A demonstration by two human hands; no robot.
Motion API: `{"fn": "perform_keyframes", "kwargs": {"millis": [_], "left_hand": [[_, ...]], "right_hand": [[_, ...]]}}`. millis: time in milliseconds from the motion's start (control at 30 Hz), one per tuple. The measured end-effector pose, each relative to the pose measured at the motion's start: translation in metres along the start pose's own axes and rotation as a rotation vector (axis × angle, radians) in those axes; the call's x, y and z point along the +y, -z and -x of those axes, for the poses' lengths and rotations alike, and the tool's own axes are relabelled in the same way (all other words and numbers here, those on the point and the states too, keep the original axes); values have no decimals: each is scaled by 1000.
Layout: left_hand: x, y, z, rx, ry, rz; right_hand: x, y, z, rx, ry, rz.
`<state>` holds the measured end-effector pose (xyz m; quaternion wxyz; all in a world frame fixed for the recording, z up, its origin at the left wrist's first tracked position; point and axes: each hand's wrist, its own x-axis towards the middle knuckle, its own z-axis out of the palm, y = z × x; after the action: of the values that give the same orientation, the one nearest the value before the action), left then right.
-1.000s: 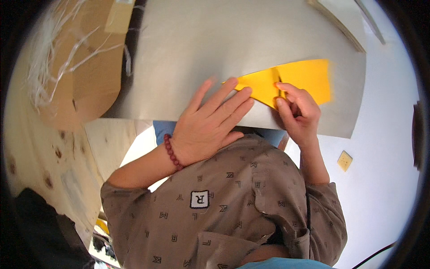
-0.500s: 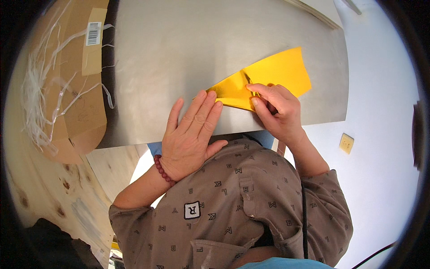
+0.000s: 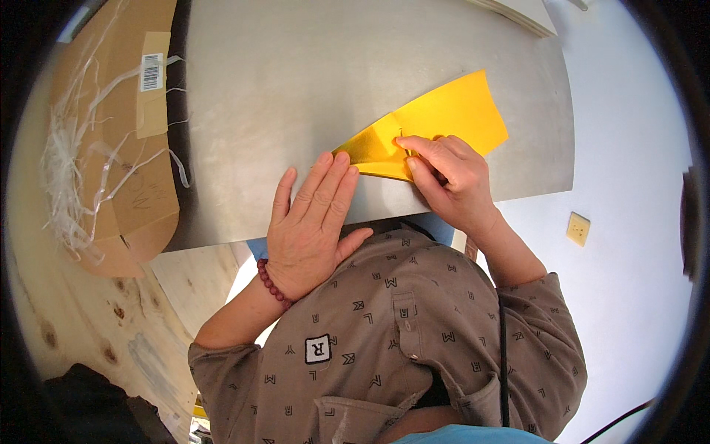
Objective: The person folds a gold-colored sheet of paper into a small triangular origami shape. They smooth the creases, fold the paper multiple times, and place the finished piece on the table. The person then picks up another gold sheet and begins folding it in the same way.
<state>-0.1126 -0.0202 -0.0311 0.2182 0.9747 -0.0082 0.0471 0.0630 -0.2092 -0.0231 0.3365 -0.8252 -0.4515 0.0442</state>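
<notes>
A sheet of shiny gold paper (image 3: 451, 107) lies on the metal-grey tabletop, tapering toward my left hand and widening to the far right. My left hand (image 3: 309, 222) rests flat, fingers stretched, with its fingertips on the narrow end of the paper. Over the middle of the sheet, my right hand (image 3: 452, 177) is closed in a pinch. Between its thumb and forefinger shows a raised gold edge with a thin dark line, which looks like a fold of the paper. The curled fingers hide part of the sheet.
On the left stands a brown cardboard box (image 3: 151, 185) with white plastic strands (image 3: 74, 185) trailing over it and onto the table. Pale flat boards or sheets (image 3: 518, 13) lie at the far right corner. The tabletop (image 3: 274, 89) ends close to my body.
The right hand and its pinch have shifted slightly left along the paper. My left hand stays flat on the narrow end. The whole view has moved a little.
</notes>
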Motion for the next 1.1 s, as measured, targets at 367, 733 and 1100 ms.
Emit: {"fn": "perform_keyframes", "kwargs": {"millis": [367,733,1100], "left_hand": [[4,-2,-3,8,2,-23],[6,-3,-6,50,-8,-28],[11,-10,-4,101,-16,-46]], "right_hand": [[4,-1,2,62,53,-13],[7,-2,5,95,64,15],[-14,24,6,22,170,268]]}}
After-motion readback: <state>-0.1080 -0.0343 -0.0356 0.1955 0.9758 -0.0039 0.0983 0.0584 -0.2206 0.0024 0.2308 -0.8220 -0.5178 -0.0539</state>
